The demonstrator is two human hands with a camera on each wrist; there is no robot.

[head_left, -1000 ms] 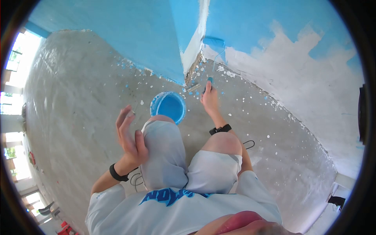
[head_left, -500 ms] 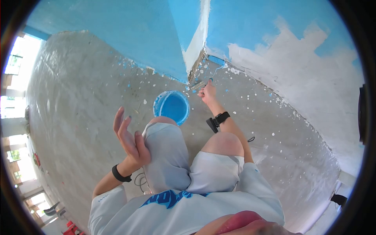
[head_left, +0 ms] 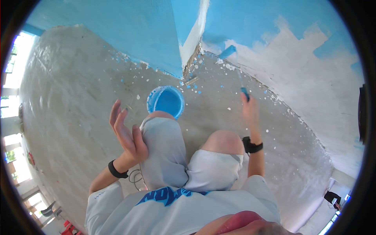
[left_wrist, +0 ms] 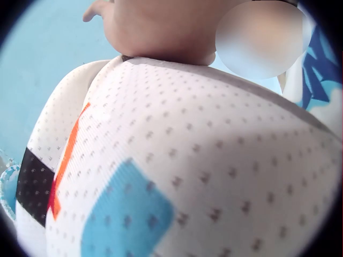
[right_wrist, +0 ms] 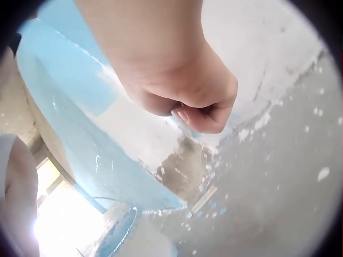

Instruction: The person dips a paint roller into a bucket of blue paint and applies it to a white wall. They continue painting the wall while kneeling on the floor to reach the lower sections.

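The person crouches on the concrete floor (head_left: pixel 74 90) in a corner where two walls meet. The right hand (head_left: pixel 250 109) is wrapped tight around the blue handle of a paint roller (head_left: pixel 235 64), arm stretched forward; the roller's blue sleeve lies against the foot of the right-hand wall (head_left: pixel 313 82), just where fresh blue paint meets the bare white patch. The right wrist view shows the fingers (right_wrist: pixel 206 115) curled into a closed fist, though the handle itself is hidden inside it.

The left hand (head_left: pixel 126 133) is lifted beside the left knee, palm turned inward, fingers straight and loosely spread, holding nothing. Each wrist carries a black band.

A round bucket of blue paint (head_left: pixel 166 101) stands on the floor just ahead of the left knee, well apart from the roller. Blue and white paint spatters dot the concrete along the base of both walls.
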